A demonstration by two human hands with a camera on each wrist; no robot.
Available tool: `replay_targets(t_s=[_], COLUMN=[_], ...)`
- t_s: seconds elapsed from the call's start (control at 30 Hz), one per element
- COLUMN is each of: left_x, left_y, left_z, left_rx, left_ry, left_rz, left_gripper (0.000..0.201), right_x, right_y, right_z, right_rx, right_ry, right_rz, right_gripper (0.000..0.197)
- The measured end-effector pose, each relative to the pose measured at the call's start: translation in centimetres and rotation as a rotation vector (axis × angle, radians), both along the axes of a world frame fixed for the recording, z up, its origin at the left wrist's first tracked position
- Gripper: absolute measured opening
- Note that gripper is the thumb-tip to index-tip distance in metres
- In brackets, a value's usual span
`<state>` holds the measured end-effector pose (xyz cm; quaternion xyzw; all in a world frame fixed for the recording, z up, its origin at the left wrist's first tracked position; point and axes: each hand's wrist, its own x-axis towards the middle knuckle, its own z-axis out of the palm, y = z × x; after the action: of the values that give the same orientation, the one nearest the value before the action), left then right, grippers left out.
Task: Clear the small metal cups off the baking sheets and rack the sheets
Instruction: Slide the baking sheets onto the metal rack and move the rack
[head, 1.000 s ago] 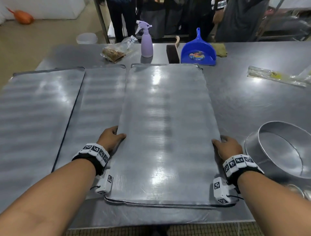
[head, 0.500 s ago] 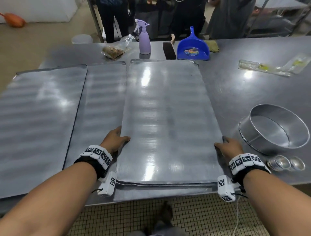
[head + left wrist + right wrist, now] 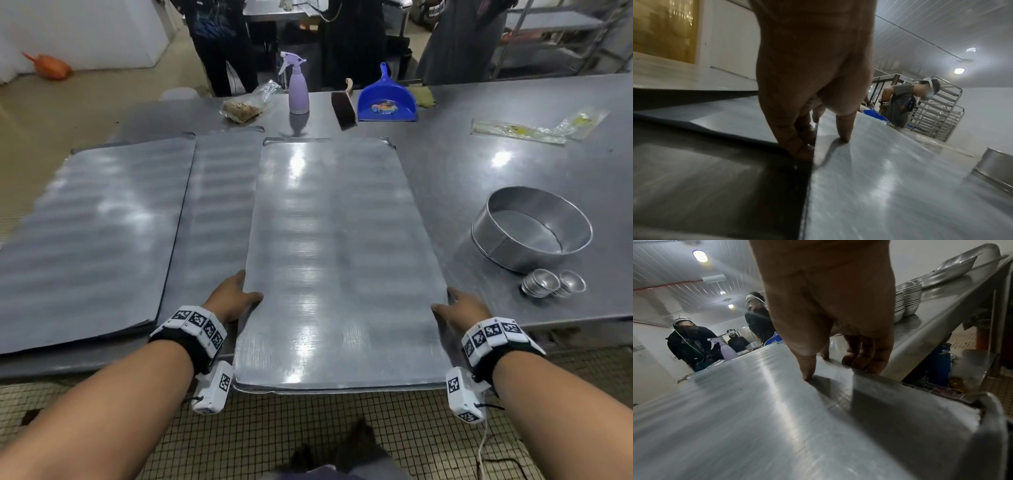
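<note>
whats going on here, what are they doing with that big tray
A person grips a large baking sheet by its two long edges, left hand on one side and right hand on the other, thumbs on top and fingers curled under. Its near end overhangs the steel table. The sheet carries no cups; the small metal cups sit stacked on the table beside a round pan. More sheets lie flat to the left.
</note>
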<state>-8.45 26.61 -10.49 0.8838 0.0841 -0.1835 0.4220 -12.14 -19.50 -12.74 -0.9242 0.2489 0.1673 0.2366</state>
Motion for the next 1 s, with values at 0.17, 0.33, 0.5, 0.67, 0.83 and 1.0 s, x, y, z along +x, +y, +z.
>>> replay_targets(t_s=[0.17, 0.33, 0.5, 0.67, 0.83, 1.0], left_x=[-2.7, -6.1, -10.0, -13.4, -16.3, -16.8], left_y=[-0.4, -2.2, -4.4, -6.1, -7.9, -7.8], left_z=[-0.2, -0.5, -1.6, -2.9, -3.4, -1.4], left_rx=[0.074, 0.049, 0.093, -0.036, -0.223, -0.293], left_ry=[-0.008, 0.047, -0.033, 0.046, 0.075, 0.064], left_rz=[0.008, 0.052, 0.197, 0.338, 0.345, 0.352], left_gripper=[0.053, 0.049, 0.076, 0.063, 0.050, 0.063], right_x=[-2.2, -4.4, -6.4, -7.5, -7.9, -7.7], right_y=[-0.3, -2.4, -5.8, -9.3, -11.1, -11.3], right_z=[-0.7, -0.4, -1.0, -1.0, -1.9, 1.0], right_rx=[0.000, 0.101, 0.236, 0.374, 0.484, 0.498], right_ry=[-0.006, 0.020, 0.021, 0.113, 0.011, -0.127], right_rz=[-0.053, -0.102, -0.111, -0.069, 0.068, 0.144], right_gripper=[0.052, 0.076, 0.071, 0.084, 0.077, 0.044])
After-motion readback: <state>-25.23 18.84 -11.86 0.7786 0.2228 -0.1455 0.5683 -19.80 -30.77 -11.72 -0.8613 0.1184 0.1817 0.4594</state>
